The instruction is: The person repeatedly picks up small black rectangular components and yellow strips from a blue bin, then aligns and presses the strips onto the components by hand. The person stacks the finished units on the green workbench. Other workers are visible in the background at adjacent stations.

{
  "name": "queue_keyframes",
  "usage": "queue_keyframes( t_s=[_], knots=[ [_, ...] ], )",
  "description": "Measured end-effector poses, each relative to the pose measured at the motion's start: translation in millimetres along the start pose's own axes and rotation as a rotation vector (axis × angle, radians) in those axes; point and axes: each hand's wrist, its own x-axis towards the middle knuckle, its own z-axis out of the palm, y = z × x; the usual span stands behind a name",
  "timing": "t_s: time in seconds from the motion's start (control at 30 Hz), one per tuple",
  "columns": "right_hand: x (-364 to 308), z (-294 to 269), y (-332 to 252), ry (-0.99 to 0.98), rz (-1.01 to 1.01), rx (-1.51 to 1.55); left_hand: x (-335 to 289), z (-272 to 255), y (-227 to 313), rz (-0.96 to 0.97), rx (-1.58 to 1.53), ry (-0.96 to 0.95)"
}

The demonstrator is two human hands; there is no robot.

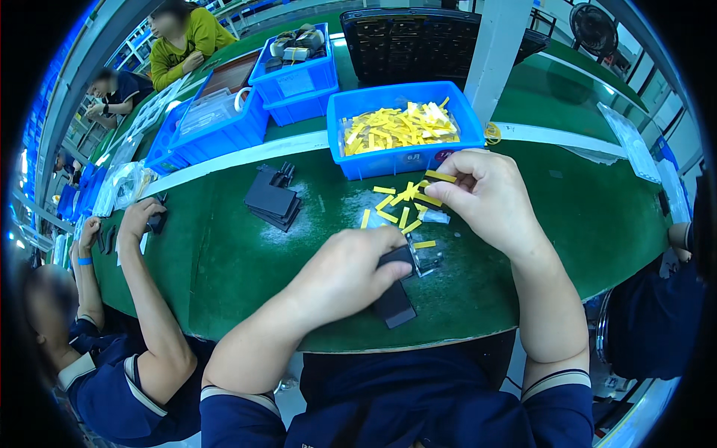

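My left hand [347,270] is closed around a flat black rectangular part [395,306] low over the green table, near its front edge. Small clear and metallic-looking details [428,263] show at that part's far end. Between thumb and fingertips, my right hand [489,200] pinches a short yellow strip [441,176], raised above the table. Loose yellow strips [404,217] lie scattered just left of and below it, beside a small whitish translucent piece [435,216]. To the left, several similar black parts [270,197] rest in an uneven stack.
Beyond my hands stands a blue bin [366,167] holding many yellow strips. More blue bins [299,110] stand at the far left. A pale post [499,63] rises behind, near a large black panel [409,45]. A co-worker [142,366] handles dark parts at my left.
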Motion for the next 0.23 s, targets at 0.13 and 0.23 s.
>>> queue_keyframes(
  t_s=[0.13, 0.23],
  knots=[
    [-3, 12, -1, 0.197, -0.158, 0.463, 7, 5, -14, -0.072, -0.784, 0.182],
    [-5, 12, 2, 0.210, -0.400, 0.237, 10, 10, -20, 0.007, -0.942, 0.221]
  ],
)
